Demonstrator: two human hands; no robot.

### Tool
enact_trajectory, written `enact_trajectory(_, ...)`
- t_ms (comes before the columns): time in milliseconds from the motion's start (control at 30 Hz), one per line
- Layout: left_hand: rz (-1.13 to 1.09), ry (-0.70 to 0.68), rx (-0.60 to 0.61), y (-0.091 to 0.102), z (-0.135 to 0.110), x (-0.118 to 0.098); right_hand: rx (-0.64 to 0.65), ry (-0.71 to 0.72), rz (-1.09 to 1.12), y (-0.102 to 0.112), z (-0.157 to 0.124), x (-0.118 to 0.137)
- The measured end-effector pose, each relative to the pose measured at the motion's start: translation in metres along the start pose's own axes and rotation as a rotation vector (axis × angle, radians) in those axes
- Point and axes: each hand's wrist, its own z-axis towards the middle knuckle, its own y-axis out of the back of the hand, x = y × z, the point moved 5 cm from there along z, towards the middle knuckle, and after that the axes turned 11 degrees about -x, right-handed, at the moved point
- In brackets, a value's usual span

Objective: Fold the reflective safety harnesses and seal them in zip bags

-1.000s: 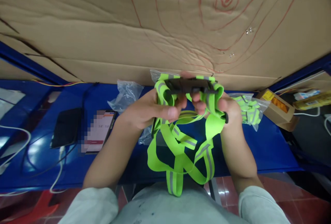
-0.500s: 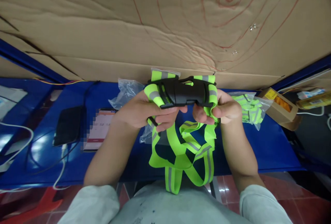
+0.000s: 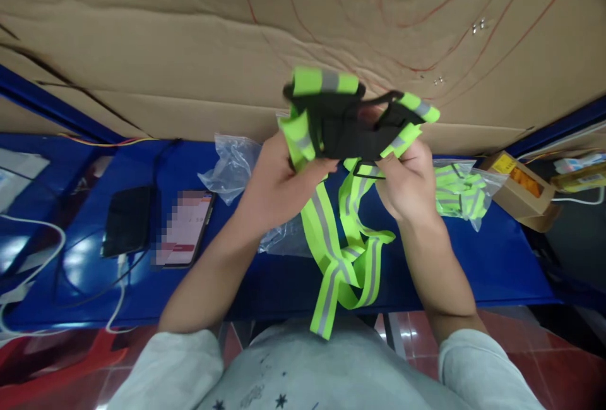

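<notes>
Between my two hands a black plastic side-release buckle (image 3: 350, 132) is raised in front of the cardboard, smeared by motion. Yellow-green reflective straps (image 3: 326, 233) with a grey stripe run through its ends and hang down over the table edge. My left hand (image 3: 279, 186) is closed around the buckle's left end and its strap, thumb along the lower edge. On the other side my right hand (image 3: 407, 179) pinches the strap at the buckle's right end. A black rectangular strap slider (image 3: 370, 170) shows beside the right thumb. Some fingers are hidden behind the buckle.
A clear bag of folded reflective straps (image 3: 459, 192) lies right on the blue table (image 3: 497, 265), near an open cardboard box (image 3: 521, 189). Left are a crumpled clear bag (image 3: 231, 167), a lit phone (image 3: 187, 227) and a dark phone (image 3: 127, 220) with a cable. Cardboard (image 3: 189, 69) stands behind.
Both hands have lifted the buckle up and tipped it, its top now nearer the cardboard. The hanging straps have swung and narrowed. The slider beside the right thumb has come into sight.
</notes>
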Motion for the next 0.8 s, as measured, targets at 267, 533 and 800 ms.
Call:
enact_trajectory(267,-0.297,0.190,0.087,-0.022,0.003,0.022,0.021,-0.116,0.075,-0.010,-0.006,-0.017)
enact_trajectory(533,-0.206,0.009,-0.046,-0.023,0.006,0.034,0.367,-0.036,0.020,-0.010,0.000,0.002)
enact_trajectory(800,-0.468,0.411,0.120,-0.037,-0.003,0.038,0.139,0.187,-0.068,0.007,0.012,0.017)
